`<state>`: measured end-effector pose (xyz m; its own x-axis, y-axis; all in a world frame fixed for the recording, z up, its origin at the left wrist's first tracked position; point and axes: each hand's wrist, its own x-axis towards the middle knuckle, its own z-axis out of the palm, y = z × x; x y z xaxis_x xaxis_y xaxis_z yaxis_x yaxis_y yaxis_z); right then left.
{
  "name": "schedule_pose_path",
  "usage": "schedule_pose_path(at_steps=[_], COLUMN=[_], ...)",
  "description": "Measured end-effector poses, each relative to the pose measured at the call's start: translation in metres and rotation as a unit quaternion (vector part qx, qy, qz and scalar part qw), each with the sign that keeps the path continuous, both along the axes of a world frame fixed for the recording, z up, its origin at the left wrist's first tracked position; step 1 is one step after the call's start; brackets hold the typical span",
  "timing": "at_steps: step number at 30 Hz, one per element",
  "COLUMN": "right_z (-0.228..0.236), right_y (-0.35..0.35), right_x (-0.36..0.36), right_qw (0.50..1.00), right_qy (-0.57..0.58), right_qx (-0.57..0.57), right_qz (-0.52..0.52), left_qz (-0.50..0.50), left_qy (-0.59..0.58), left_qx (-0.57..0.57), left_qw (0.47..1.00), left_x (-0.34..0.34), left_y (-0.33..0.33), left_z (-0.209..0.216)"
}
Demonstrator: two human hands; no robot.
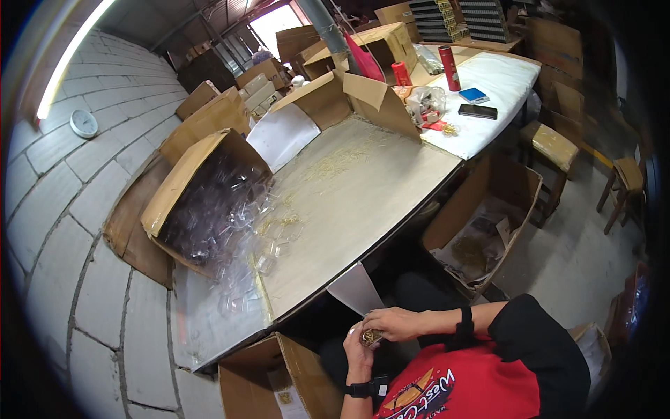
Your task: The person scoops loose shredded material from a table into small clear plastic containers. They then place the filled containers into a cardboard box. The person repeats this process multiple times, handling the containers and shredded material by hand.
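Close to my body, below the table's near edge, both hands meet around a small clear plastic box [370, 338] with gold-coloured bits inside. My left hand [358, 351] is closed around its left side. My right hand [392, 323] comes in from the right, its fingers bent over the top of the box. Fingers cover much of the box, so I cannot tell whether its lid is on. On the table [363, 188], similar clear boxes [266, 262] lie loose at the left, with thin gold-coloured pieces [335, 164] scattered toward the far side.
A tipped carton [188, 174] spills clear boxes onto the table's left. Open cartons stand on the floor, one [307, 370] left of my hands and another [516, 202] to the right. A phone [478, 112], a red flask [449, 68] and a plastic jar [426, 105] occupy the white-covered far end.
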<state>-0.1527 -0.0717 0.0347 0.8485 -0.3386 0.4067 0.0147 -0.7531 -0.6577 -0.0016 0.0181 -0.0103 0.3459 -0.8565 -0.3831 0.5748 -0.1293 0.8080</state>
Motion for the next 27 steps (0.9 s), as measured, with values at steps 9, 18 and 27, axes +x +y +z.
schedule_pose_path(at_steps=[9,18,27], right_z=[0.002,0.024,0.012], right_y=[-0.008,-0.013,-0.046], right_x=[-0.008,-0.015,-0.017], right_qw=[0.988,0.992,0.949], right_qy=[-0.030,-0.036,0.007], right_qx=[-0.131,-0.090,0.287], right_qz=[-0.082,-0.082,-0.128], left_qz=[-0.078,-0.026,-0.066], left_qy=[-0.005,-0.014,-0.123], left_qx=[-0.044,-0.086,-0.037], left_qw=[0.996,0.996,0.989], left_x=[-0.001,-0.004,-0.017], left_y=[-0.011,-0.015,-0.037], left_z=[0.019,0.036,0.040])
